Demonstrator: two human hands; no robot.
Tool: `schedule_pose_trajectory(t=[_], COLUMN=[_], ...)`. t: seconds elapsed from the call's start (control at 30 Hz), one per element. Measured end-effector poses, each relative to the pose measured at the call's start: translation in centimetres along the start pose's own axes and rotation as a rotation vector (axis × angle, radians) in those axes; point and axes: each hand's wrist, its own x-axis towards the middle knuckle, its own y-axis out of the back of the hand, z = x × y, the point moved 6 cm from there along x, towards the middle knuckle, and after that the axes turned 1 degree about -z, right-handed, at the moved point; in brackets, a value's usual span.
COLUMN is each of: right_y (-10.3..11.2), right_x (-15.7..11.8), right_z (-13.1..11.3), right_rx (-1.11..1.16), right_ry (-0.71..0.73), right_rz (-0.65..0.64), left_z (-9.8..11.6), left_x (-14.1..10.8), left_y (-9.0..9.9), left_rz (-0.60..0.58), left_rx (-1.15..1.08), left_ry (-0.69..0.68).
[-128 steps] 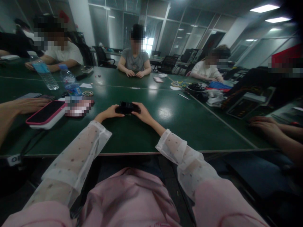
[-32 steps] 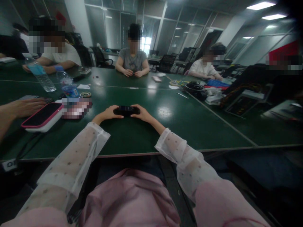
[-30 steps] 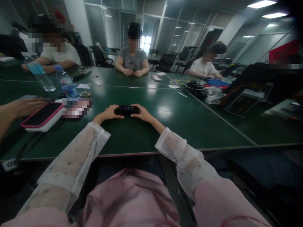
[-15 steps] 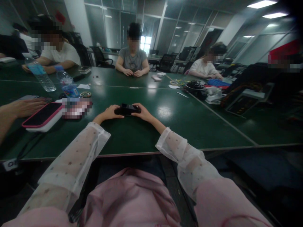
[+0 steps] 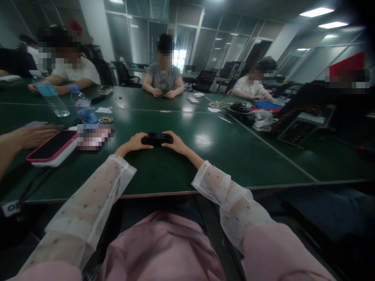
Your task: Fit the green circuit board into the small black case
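Note:
A small black box-shaped device (image 5: 157, 139) is held level at the middle of the green table (image 5: 172, 171); its exact kind cannot be made out. My left hand (image 5: 135, 143) grips its left end, thumb at the near side and fingers around the far side. On the opposite end, my right hand (image 5: 175, 143) is closed in the same way. Both wrists come out of sheer white sleeves. Whether the device touches the tabletop is hard to tell.
Left of my hands lie a pink-rimmed phone on a white case (image 5: 52, 146), a blurred pink item (image 5: 95, 138) and another person's hand (image 5: 35, 136). Two water bottles (image 5: 52, 95) stand behind, near a tape roll (image 5: 106, 120). A pen (image 5: 225, 120) and a cluttered pile (image 5: 249, 113) are rightward.
The black device has turned slightly in my hands and looks more level. Both hands keep their hold, and the whole view has shifted a little.

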Motion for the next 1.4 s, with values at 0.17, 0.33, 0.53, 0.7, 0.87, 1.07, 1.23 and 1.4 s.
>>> schedule_pose_trajectory(t=[0.17, 0.33, 0.53, 0.7, 0.87, 1.07, 1.23, 1.4], right_y=[0.13, 0.28, 0.09, 0.06, 0.03, -0.05, 0.00, 0.10], right_x=[-0.05, 0.02, 0.05, 0.01, 0.08, 0.12, 0.06, 0.03], right_z=[-0.11, 0.35, 0.39, 0.14, 0.24, 0.51, 0.32, 0.30], right_rx=[0.011, 0.020, 0.033, 0.032, 0.010, 0.004, 0.012, 0.019], right_ry=[-0.008, -0.026, -0.028, -0.018, -0.009, -0.018, -0.034, -0.032], right_rz=[0.016, 0.036, 0.025, 0.026, 0.024, 0.025, 0.023, 0.030], left_z=[0.17, 0.59, 0.56, 0.19, 0.23, 0.35, 0.16, 0.40], left_x=[-0.04, -0.38, -0.45, -0.32, -0.38, -0.35, -0.20, -0.35], left_y=[0.09, 0.37, 0.36, 0.25, 0.25, 0.28, 0.24, 0.35], left_rz=[0.002, -0.003, -0.009, -0.001, 0.002, 0.003, 0.008, 0.006], left_rx=[0.006, -0.021, -0.037, -0.038, -0.036, -0.035, -0.054, -0.060], left_ry=[0.002, 0.006, 0.001, 0.003, 0.004, 0.010, 0.026, 0.045])
